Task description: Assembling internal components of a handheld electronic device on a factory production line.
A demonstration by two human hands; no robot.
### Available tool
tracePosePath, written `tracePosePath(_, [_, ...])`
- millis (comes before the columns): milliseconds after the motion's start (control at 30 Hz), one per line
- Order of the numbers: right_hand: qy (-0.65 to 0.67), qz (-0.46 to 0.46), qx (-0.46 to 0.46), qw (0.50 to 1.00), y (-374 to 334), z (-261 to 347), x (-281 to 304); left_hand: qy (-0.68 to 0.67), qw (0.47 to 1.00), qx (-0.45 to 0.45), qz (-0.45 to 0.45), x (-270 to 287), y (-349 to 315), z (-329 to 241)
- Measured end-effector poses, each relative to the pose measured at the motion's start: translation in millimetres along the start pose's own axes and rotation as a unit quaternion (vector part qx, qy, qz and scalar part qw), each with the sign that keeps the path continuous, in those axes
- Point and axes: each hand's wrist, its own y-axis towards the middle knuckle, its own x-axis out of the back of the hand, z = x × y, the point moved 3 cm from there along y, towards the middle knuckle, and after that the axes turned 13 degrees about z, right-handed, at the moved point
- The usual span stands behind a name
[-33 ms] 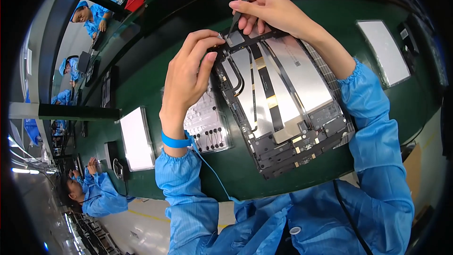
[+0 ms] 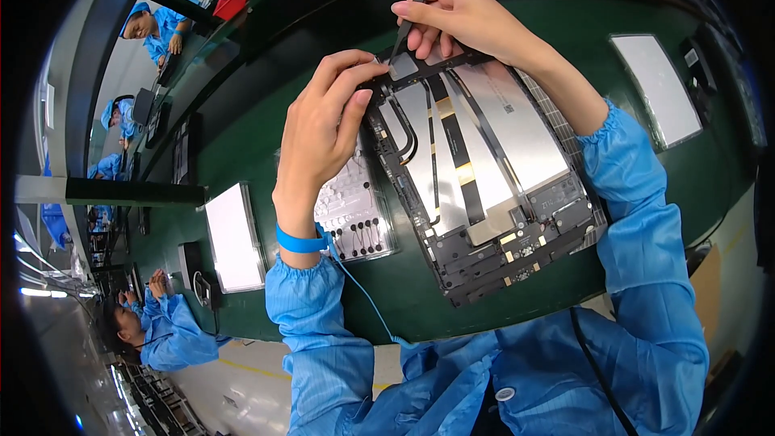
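An opened flat electronic device (image 2: 492,145) lies tilted on the green bench, its silver plate crossed by black and gold ribbon cables (image 2: 458,153). Dark tweezers (image 2: 418,8) are pinched in my right hand (image 2: 460,16), tips pointing down at the device's far left corner. At that same corner rest the fingertips of my left hand (image 2: 323,113), close beside the tweezer tips; its thumb stands apart from the fingers. What lies under those fingertips is hidden. A blue wrist strap (image 2: 300,241) with a coiled cord circles my left wrist.
Left of the device lies a clear tray (image 2: 355,210) with several small black parts. White sheets in clear covers lie farther left (image 2: 234,238) and at right (image 2: 655,90). A dark metal bar (image 2: 133,191) juts in from the left. Co-workers in blue (image 2: 173,327) sit beyond.
The fingertips of my left hand have shifted slightly right along the device's far corner. The right hand and tweezers look unmoved.
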Motion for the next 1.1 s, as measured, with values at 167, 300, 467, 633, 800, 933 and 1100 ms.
tracePosePath(167, [-0.004, -0.004, -0.020, 1.000, 1, 3, -4, 0.035, 0.999, 0.006, 0.007, -2, 0, 0])
tracePosePath(300, [-0.003, -0.007, 0.002, 1.000, -1, 4, -5, 0.054, 0.998, 0.007, 0.010, -1, -1, -6])
tracePosePath(467, [0.022, -0.037, 0.028, 0.999, -8, 3, 0, 0.067, 0.997, -0.042, 0.013, -2, -1, -8])
tracePosePath(633, [0.116, -0.130, 0.080, 0.981, -41, 19, 46, 0.117, 0.987, -0.104, 0.035, -3, 9, 0])
tracePosePath(800, [0.126, -0.154, -0.029, 0.979, -185, -16, 72, -0.027, 0.990, -0.131, -0.039, 4, 13, -22])
tracePosePath(933, [0.079, -0.118, -0.137, 0.980, -298, -34, 42, -0.065, 0.958, -0.252, 0.119, 0, 67, -93])
tracePosePath(1100, [0.115, -0.137, -0.133, 0.975, -345, -30, 0, 0.031, 0.812, -0.170, 0.558, -79, 112, -181])
